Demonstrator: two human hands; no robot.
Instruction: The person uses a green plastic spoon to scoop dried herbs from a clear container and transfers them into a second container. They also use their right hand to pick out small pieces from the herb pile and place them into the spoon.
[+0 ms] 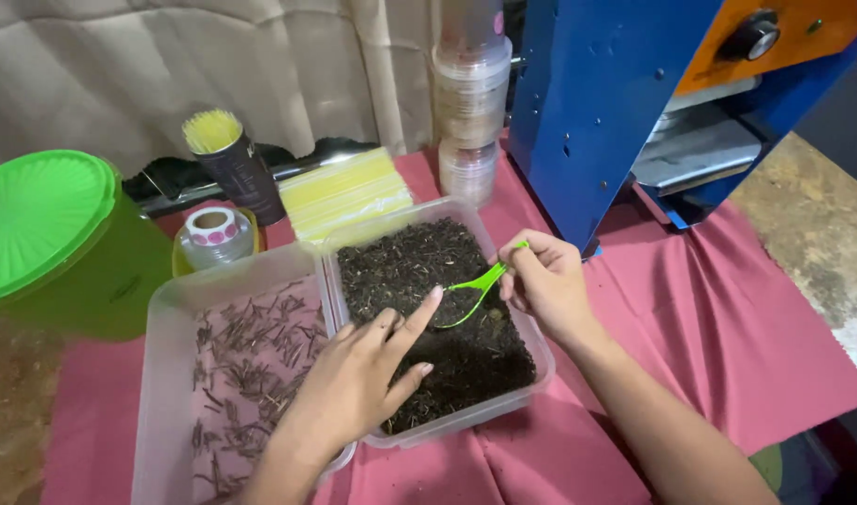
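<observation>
Two forearms come up from the bottom edge of the frame over a pink cloth [728, 337]. Left hand [358, 379] is spread flat, palm down, grasping nothing, its index finger stretched onto the dark leaves and just reaching the bowl of the green scoop [471, 295]. Right hand [545, 281] pinches the scoop's handle between thumb and fingers at centre frame, the scoop's tip dipping into the leaves.

Those leaves, dark and crumbly, fill the right clear tub [531, 351] in the middle of the picture, nearly to the rim. Touching its left wall sits the left clear tub [167, 309], holding only a thin scatter of long dry brown strands, the pink cloth showing through its bottom.

Far left, a green lidded bucket [45, 234]. Behind the tubs: a roll of pink-dotted stickers [213, 229], a dark cup of yellow straws [227, 154], a flat packet of yellow straws [344, 192], and a stack of small clear lidded cups [469, 103]. Upper right, a blue machine [606, 103] with an orange top
</observation>
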